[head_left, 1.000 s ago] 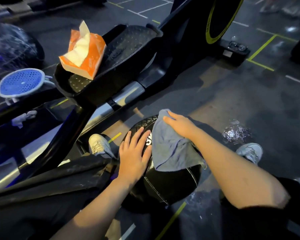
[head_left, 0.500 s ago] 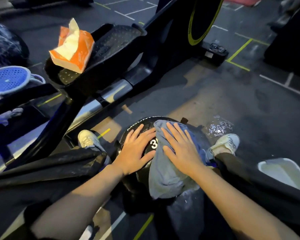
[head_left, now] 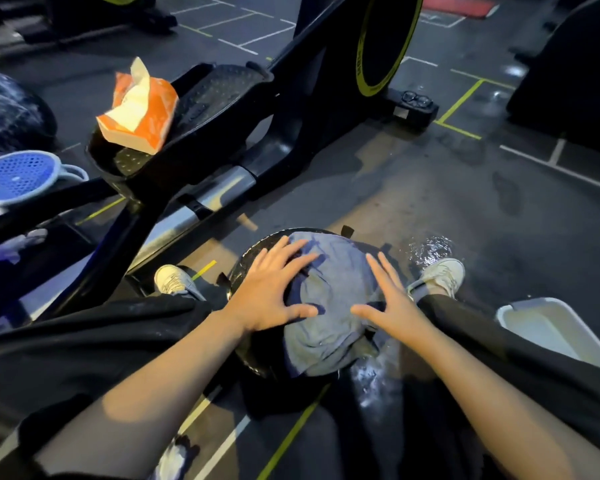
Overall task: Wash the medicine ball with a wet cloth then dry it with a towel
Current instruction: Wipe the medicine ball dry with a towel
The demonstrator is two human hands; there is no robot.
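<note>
The black medicine ball [head_left: 253, 268] sits on the dark gym floor [head_left: 447, 209] between the person's two white shoes, close in front of their knees. A grey-blue cloth [head_left: 329, 306] is draped over the top of it and hangs down the near side, covering most of the ball's upper face.

The left hand [head_left: 267, 296] lies flat with its fingers spread wide — palm on the ball's left shoulder, fingertips and thumb reaching onto the cloth's edge. The right hand [head_left: 392, 306] is likewise splayed, fingers straight, resting on the right side of the cloth; nothing is pinched or gripped by either hand, though whether the right palm presses down firmly is hard to judge from this angle.

Water glistens on the floor just beyond the right shoe [head_left: 440, 275] and again near the ball's lower right. A white basin [head_left: 548, 327] stands to the right, partly cut off by a black-clad leg.

Up left, an orange tissue pack [head_left: 139, 112] rests on the pedal of a black exercise machine [head_left: 291, 109] — and a blue perforated lid [head_left: 18, 174] shows at the far left edge.
</note>
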